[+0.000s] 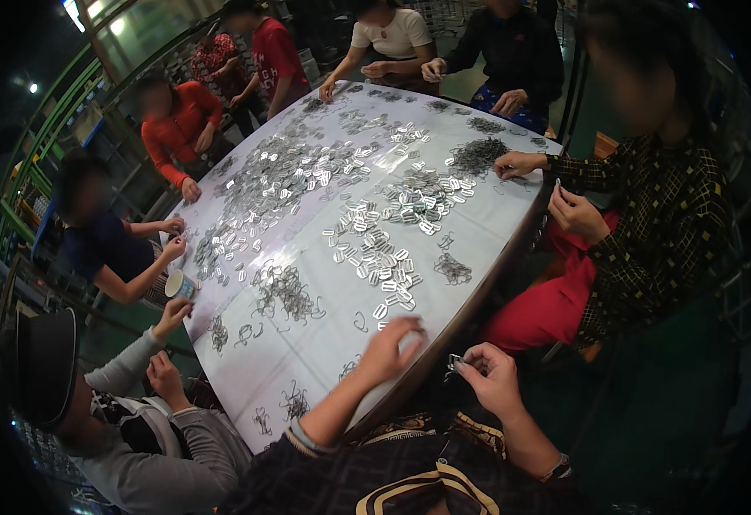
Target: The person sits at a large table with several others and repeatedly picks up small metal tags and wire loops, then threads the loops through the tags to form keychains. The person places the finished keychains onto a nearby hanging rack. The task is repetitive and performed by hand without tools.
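My right hand (489, 378) pinches a small metal buckle (455, 361) between thumb and fingertips, just off the near table edge. My left hand (387, 349) is over the near right edge of the table, its fingers curved and slightly blurred, with a gap between them and nothing visible inside. Beyond it lies a trail of flat silver slide buckles (386, 273), the nearest ones close to my fingers. A few bent wire hooks (349, 367) lie partly hidden behind my left forearm.
The white-covered table (324, 343) bears a big spread of buckles (272, 176). Wire hooks lie in piles (285, 292), with a dark heap (479, 155) at the far right. Several people work round it; a person at left is near a white cup (180, 286).
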Action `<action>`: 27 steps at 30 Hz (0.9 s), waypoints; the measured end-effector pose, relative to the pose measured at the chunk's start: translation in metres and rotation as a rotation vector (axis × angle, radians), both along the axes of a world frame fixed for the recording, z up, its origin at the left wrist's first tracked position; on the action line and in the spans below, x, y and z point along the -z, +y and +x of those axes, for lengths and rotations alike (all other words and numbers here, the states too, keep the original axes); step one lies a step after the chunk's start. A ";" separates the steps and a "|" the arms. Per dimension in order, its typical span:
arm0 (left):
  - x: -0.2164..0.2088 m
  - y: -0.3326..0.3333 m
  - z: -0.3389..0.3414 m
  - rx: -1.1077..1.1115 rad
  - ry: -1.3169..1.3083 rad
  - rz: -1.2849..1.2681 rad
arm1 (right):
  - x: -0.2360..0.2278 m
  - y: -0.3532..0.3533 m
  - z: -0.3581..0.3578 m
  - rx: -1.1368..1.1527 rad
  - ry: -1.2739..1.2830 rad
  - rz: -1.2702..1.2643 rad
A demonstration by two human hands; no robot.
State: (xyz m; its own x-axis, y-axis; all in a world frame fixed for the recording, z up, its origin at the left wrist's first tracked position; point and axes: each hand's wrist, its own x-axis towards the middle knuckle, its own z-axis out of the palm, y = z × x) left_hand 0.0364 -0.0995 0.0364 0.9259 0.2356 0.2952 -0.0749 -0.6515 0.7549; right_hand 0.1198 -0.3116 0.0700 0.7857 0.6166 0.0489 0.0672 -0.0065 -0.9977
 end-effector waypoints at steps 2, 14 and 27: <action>0.003 0.032 0.027 -0.195 0.115 0.178 | 0.004 -0.005 0.002 0.013 -0.048 -0.006; 0.056 0.057 0.103 -0.414 0.362 0.547 | 0.020 -0.015 -0.001 0.045 -0.061 -0.046; 0.060 0.021 0.011 -0.318 0.242 0.566 | 0.013 -0.008 -0.009 -0.013 -0.115 -0.090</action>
State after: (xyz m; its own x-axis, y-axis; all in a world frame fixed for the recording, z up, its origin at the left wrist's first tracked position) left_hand 0.0471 -0.0790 -0.0240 0.8927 0.3773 0.2464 0.3127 -0.9124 0.2640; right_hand 0.1113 -0.3197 0.0573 0.7700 0.6328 0.0819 0.1813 -0.0940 -0.9789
